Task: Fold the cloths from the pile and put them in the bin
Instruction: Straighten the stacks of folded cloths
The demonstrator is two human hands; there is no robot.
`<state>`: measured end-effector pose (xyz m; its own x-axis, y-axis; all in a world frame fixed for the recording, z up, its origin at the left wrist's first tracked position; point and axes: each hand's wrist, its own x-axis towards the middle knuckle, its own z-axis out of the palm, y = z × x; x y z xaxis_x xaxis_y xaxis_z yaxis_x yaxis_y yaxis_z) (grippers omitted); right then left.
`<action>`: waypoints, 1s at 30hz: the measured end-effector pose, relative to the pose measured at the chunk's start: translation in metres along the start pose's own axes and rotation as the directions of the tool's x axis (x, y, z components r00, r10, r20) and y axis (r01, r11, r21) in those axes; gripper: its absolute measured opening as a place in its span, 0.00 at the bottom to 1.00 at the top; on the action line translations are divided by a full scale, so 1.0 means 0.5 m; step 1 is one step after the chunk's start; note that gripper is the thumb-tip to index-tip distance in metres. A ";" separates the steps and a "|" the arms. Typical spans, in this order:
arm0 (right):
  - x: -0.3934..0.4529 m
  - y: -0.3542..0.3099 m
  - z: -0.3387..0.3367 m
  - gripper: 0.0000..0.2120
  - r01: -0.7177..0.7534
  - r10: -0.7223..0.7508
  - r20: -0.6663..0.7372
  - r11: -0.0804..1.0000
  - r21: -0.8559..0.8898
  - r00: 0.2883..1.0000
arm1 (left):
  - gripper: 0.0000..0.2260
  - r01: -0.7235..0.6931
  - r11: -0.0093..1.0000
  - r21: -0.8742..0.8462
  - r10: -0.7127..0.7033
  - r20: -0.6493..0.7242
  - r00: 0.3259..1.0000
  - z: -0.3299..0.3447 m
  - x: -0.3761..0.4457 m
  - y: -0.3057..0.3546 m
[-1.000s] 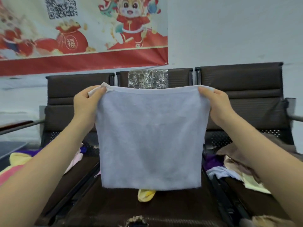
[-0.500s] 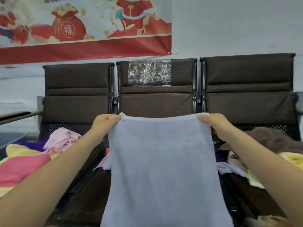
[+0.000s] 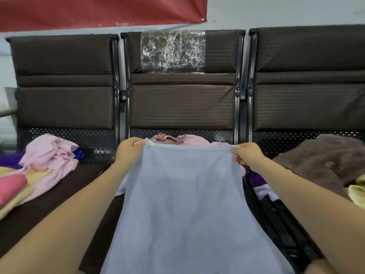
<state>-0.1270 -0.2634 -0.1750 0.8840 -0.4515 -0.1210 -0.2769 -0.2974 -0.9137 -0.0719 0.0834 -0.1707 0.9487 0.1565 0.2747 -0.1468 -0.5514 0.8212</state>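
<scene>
Blue cloth (image 3: 183,204) is pinched at its far corners by left hand (image 3: 129,153) and right hand (image 3: 247,155), stretched over middle seat; pink cloths (image 3: 49,155) heaped left.

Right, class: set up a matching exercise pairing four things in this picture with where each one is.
Things:
1. pale blue towel
2. crumpled light pink cloth
3. fuzzy brown cloth
4. clear crinkled plastic patch

Places:
a. right seat
b. middle chair's backrest
c. held by both hands
d. left seat

Pairs: 1-c, 2-d, 3-a, 4-b
</scene>
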 end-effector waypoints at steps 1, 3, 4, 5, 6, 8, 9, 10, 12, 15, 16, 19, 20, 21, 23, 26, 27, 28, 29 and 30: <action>0.006 0.003 0.008 0.08 -0.027 0.028 -0.018 0.999 0.029 0.999 | 0.08 0.004 1.000 0.022 -0.004 0.007 1.000 0.010 0.006 -0.008; 0.024 0.013 0.021 0.06 -0.058 0.063 -0.047 0.992 0.112 0.997 | 0.08 0.011 0.996 0.088 -0.014 0.027 1.000 0.028 0.017 -0.026; 0.038 0.019 0.026 0.15 -0.058 0.063 -0.035 0.989 0.133 0.997 | 0.09 0.022 0.993 0.115 -0.028 0.043 0.999 0.036 0.020 -0.035; 0.044 0.020 0.032 0.21 -0.048 0.052 -0.024 0.990 0.133 0.998 | 0.11 0.038 0.989 0.141 -0.047 0.061 0.997 0.042 0.023 -0.042; 0.044 0.025 0.039 0.24 -0.028 0.030 -0.020 0.994 0.104 0.999 | 0.14 0.052 0.983 0.175 -0.066 0.074 0.995 0.046 0.023 -0.049; 0.005 0.010 0.047 0.22 0.022 -0.022 0.012 1.000 -0.002 1.000 | 0.18 0.042 0.964 0.261 -0.060 0.060 0.996 0.046 0.025 -0.052; -0.013 0.004 0.050 0.19 0.062 -0.061 0.027 0.997 -0.038 0.998 | 0.18 0.015 0.954 0.298 -0.030 0.047 0.998 0.045 0.022 -0.048; -0.029 -0.002 0.053 0.15 0.117 -0.115 0.037 0.991 -0.057 0.993 | 0.18 -0.026 0.948 0.317 0.013 0.044 0.999 0.043 0.016 -0.041; -0.067 -0.008 0.055 0.11 0.245 -0.239 0.066 0.964 -0.103 0.969 | 0.16 -0.122 0.950 0.289 0.099 0.092 0.991 0.039 -0.022 -0.015; -0.129 -0.011 0.055 0.09 0.355 -0.301 0.228 0.899 -0.256 0.926 | 0.11 -0.232 0.947 0.223 0.175 0.248 0.953 0.026 -0.118 0.026; -0.155 -0.008 0.055 0.07 0.388 -0.298 0.312 0.876 -0.286 0.902 | 0.08 -0.277 0.933 0.230 0.198 0.314 0.928 0.017 -0.159 0.035; -0.226 0.003 0.057 0.09 0.474 -0.255 0.506 0.799 -0.370 0.824 | 0.03 -0.433 0.863 0.261 0.277 0.473 0.836 -0.008 -0.253 0.055; -0.250 0.013 0.054 0.11 0.510 -0.246 0.555 0.766 -0.391 0.794 | 0.06 -0.464 0.849 0.254 0.287 0.515 0.808 -0.018 -0.280 0.058; -0.275 0.024 0.048 0.12 0.557 -0.253 0.595 0.725 -0.405 0.763 | 0.07 -0.482 0.842 0.244 0.287 0.555 0.781 -0.028 -0.306 0.059; -0.318 0.057 0.034 0.14 0.656 -0.286 0.667 0.639 -0.402 0.688 | 0.08 -0.507 0.831 0.229 0.265 0.640 0.722 -0.047 -0.356 0.052; -0.368 0.105 0.015 0.13 0.738 -0.292 0.781 0.608 -0.294 0.552 | 0.04 -0.576 0.791 0.205 0.225 0.778 0.587 -0.067 -0.414 0.022; -0.381 0.118 0.012 0.15 0.767 -0.289 0.811 0.579 -0.275 0.509 | 0.02 -0.595 0.780 0.196 0.210 0.813 0.543 -0.070 -0.425 0.013; -0.391 0.129 0.013 0.20 0.807 -0.295 0.835 0.530 -0.261 0.464 | 0.01 -0.604 0.775 0.188 0.199 0.834 0.515 -0.074 -0.431 0.005; -0.398 0.141 0.014 0.26 0.850 -0.310 0.854 0.465 -0.248 0.418 | 0.02 -0.605 0.775 0.181 0.196 0.842 0.503 -0.074 -0.432 0.000; -0.402 0.149 0.016 0.30 0.885 -0.326 0.865 0.398 -0.241 0.382 | 0.03 -0.603 0.779 0.174 0.201 0.841 0.503 -0.073 -0.431 -0.001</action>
<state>-0.3224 -0.1880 -0.2217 0.7535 0.6521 -0.0838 0.5817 -0.7206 -0.3774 -0.2864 0.0798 -0.2117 0.6827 -0.7212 -0.1176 -0.6375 -0.6665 0.3866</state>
